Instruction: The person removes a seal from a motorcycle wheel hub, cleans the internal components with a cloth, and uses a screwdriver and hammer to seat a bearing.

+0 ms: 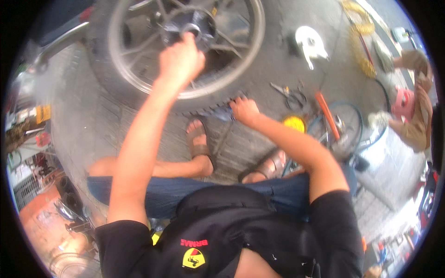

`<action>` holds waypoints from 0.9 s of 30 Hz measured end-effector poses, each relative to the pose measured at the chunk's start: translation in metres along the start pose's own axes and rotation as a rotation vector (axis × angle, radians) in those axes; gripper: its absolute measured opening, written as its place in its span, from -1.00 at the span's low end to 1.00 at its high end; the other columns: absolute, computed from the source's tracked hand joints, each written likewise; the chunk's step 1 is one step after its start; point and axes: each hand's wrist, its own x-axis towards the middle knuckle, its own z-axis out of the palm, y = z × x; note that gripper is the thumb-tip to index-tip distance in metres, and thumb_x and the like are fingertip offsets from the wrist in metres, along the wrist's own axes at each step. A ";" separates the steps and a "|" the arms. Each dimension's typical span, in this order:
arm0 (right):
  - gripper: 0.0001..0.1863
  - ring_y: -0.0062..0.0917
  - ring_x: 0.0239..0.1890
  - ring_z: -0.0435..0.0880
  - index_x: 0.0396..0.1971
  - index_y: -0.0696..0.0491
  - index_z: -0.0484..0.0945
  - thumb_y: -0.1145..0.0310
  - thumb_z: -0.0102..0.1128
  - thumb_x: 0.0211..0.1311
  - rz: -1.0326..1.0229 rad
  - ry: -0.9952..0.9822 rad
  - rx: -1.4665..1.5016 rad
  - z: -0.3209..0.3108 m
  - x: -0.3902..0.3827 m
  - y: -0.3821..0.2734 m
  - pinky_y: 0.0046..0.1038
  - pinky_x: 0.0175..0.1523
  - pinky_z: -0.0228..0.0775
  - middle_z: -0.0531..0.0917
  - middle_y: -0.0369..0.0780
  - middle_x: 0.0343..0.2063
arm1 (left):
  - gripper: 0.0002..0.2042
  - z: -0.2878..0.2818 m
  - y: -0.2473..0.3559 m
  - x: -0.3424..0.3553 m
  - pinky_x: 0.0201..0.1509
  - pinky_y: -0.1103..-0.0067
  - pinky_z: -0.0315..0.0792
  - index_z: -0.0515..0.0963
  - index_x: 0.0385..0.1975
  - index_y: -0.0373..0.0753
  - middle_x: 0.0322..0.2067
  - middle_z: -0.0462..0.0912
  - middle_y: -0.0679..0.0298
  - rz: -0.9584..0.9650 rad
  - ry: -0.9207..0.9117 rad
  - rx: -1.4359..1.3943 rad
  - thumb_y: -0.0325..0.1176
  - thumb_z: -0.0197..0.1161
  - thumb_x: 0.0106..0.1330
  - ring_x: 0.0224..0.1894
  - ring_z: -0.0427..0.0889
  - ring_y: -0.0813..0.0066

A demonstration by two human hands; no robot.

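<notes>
A spoked motorcycle wheel [257, 34] with a black tyre [104, 69] is in front of me at the upper left. My left hand [182, 62] is over the wheel, one finger reaching to the centre of the dark hub [204, 23]. Its other fingers are curled or hidden, and the hand is slightly blurred. Lower and to the right, my right hand [244, 111] grips the tyre's near edge, its fingers bent over the tread. Just beside that hand, a blue cloth-like piece [220, 114] lies under the tyre's edge.
Pliers or scissors [294, 97], an orange-handled tool [327, 116] and a yellow round item [294, 123] lie to the right. Beyond them are a white disc-like part [309, 44] and a coiled yellow hose [364, 32]. Another person's arm [417, 111] is at the far right. My sandalled foot [199, 141] rests near the tyre.
</notes>
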 end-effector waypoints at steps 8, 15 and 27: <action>-0.67 -0.19 -0.08 0.69 -0.15 0.04 0.57 0.21 0.24 0.09 -0.139 -0.382 0.227 -0.074 0.005 0.026 -0.16 -0.04 0.54 0.68 -0.07 -0.22 | -0.46 0.010 -0.013 -0.017 -0.24 0.13 0.54 0.34 0.19 -0.26 -0.37 0.68 -0.10 -0.062 0.032 -0.199 -0.22 0.26 0.23 -0.32 0.70 -0.05; -0.68 -0.66 -0.33 0.54 -0.06 0.09 0.58 0.32 0.11 0.21 -0.039 -0.191 1.063 -0.236 0.022 0.021 -0.57 -0.27 0.41 0.63 -0.31 -0.34 | -0.47 0.033 -0.017 -0.021 -0.28 0.23 0.52 0.38 0.21 -0.22 -0.41 0.70 0.05 -0.068 0.218 -0.475 -0.23 0.30 0.25 -0.37 0.71 0.06; -0.76 -0.79 -0.49 0.40 0.03 0.11 0.53 0.39 0.07 0.44 0.116 0.499 1.252 -0.228 0.048 -0.018 -0.66 -0.42 0.28 0.55 -0.40 -0.42 | -0.41 0.049 0.008 -0.005 -0.43 0.52 0.62 0.24 0.33 -0.37 -0.42 0.66 0.17 -0.246 0.195 -1.192 -0.37 0.26 0.32 -0.45 0.67 0.51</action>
